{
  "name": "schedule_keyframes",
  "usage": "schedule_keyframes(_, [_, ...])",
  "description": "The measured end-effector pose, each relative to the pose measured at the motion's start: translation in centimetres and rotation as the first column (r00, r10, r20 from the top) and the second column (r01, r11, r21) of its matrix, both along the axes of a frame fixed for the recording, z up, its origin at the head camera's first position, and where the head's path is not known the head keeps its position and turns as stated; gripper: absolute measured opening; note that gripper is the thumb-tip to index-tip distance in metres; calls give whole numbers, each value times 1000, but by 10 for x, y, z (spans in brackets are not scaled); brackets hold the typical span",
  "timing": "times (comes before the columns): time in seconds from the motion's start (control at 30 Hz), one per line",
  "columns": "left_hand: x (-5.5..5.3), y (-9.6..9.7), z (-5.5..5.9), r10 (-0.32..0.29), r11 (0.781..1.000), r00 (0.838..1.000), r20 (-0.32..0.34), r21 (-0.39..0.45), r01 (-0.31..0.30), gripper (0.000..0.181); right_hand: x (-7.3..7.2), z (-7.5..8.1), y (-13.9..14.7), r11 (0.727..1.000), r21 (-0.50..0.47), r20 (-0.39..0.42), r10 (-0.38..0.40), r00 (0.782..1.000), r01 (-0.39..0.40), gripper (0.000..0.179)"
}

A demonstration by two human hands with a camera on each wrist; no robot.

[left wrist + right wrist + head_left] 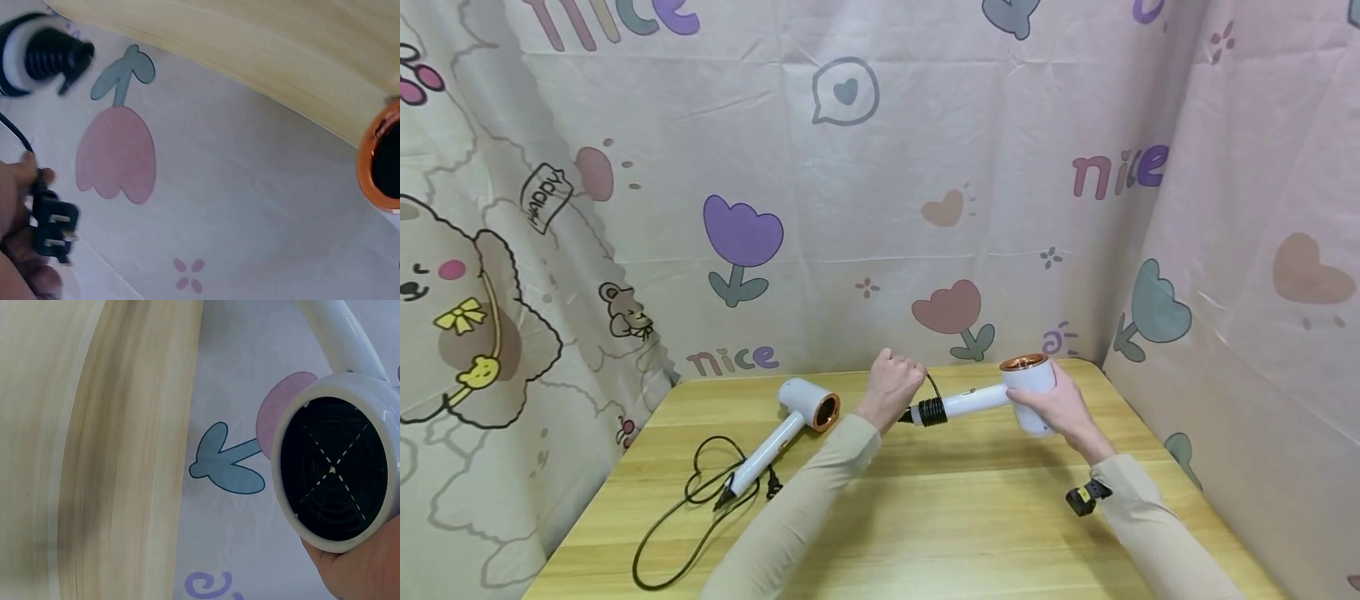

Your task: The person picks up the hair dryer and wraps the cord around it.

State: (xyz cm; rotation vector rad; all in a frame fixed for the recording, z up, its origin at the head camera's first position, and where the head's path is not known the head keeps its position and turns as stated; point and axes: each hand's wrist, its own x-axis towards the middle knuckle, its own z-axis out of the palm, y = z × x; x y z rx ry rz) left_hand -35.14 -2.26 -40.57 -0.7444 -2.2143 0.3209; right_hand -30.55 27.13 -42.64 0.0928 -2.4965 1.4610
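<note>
A white hair dryer [973, 402] with a copper-coloured ring is held up over the table's right half. My right hand [1060, 407] grips it round the head; the right wrist view shows its dark round grille [334, 469]. Black cord [933, 412] is wound in several turns round the handle's end. My left hand [895, 385] pinches the cord's free end near the plug [55, 228], whose prongs show in the left wrist view. A second white hair dryer [767, 450] lies to the left on the table, its black cord [664, 521] spread in loose loops.
The wooden table [940, 533] runs under both hair dryers. A printed curtain [865, 167] hangs behind the table and along its sides. A small black camera [1081, 500] is strapped at my right wrist. The second dryer's plug [773, 483] lies beside its handle.
</note>
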Motion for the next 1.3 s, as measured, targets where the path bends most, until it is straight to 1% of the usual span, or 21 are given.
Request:
schedule_keyframes(0.07, [4,2,-1,25,999,998,57,38,-27,8,-1,0,0,1000,-1,3,0,1000,0,87])
schedule_keyframes(0.13, [8,3,-1,54,995,991,126,74,-63,7,-1,0,0,1000,0,5,1,1000,-1,88])
schedule_keyframes(0.23, [12,4,-3,70,983,968,241,150,-109,5,-1,-1,-1,1000,0,17,-9,1000,9,89])
schedule_keyframes(0.3, [12,5,-5,37,965,952,305,237,-114,7,-1,-2,-1,1000,1,26,-16,1000,16,89])
schedule_keyframes(0.37, [12,6,-6,-27,935,938,345,340,-98,13,-1,-2,-2,1000,2,39,-18,999,18,91])
schedule_keyframes(0.43, [12,8,-8,-90,908,932,351,414,-68,24,-1,-2,-3,1000,-10,51,-19,999,19,92])
schedule_keyframes(0.47, [12,10,-8,-111,901,929,353,430,-56,34,-1,-2,-4,1000,-16,52,-20,998,21,93])
schedule_keyframes(0.53, [12,14,-9,-120,906,927,356,420,-44,56,-1,-1,-5,999,-39,55,-27,998,29,92])
schedule_keyframes(0.6, [11,18,-10,-102,922,930,353,384,-44,75,-2,0,-7,997,-69,50,-34,998,37,90])
schedule_keyframes(0.63, [11,20,-10,-84,934,934,347,355,-48,80,-2,1,-7,996,-82,45,-33,998,36,88])
schedule_keyframes(0.67, [10,22,-11,-77,943,936,343,330,-43,81,-2,1,-8,995,-95,40,-28,999,32,87])
schedule_keyframes(0.73, [8,24,-13,-73,954,940,334,298,-32,72,-2,2,-10,993,-121,36,-7,999,11,85])
schedule_keyframes(0.8, [6,25,-15,-87,959,939,334,284,-12,61,-1,2,-12,992,-127,33,11,999,-7,85])
schedule_keyframes(0.87, [5,25,-15,-120,955,931,345,296,13,52,-1,3,-14,991,-135,29,24,999,-20,84])
schedule_keyframes(0.93, [4,25,-15,-156,944,921,357,329,32,47,0,4,-17,990,-141,24,25,999,-22,83])
schedule_keyframes(1.0, [4,24,-16,-197,921,913,358,386,47,41,0,4,-19,988,-155,20,18,1000,-15,82])
schedule_keyframes(1.1, [4,23,-17,-259,870,906,334,487,70,26,1,4,-22,984,-176,15,15,1000,-12,81])
schedule_keyframes(1.17, [4,22,-18,-286,838,908,306,539,82,17,1,5,-23,981,-192,14,13,1000,-10,81])
schedule_keyframes(1.2, [4,22,-18,-287,829,913,290,552,85,18,1,5,-23,981,-195,13,14,1000,-11,82])
schedule_keyframes(1.23, [4,22,-18,-289,822,916,277,563,89,21,1,5,-24,980,-197,10,16,1000,-13,82])
schedule_keyframes(1.3, [5,22,-18,-285,819,924,254,566,97,26,1,5,-25,978,-206,7,12,1000,-10,81])
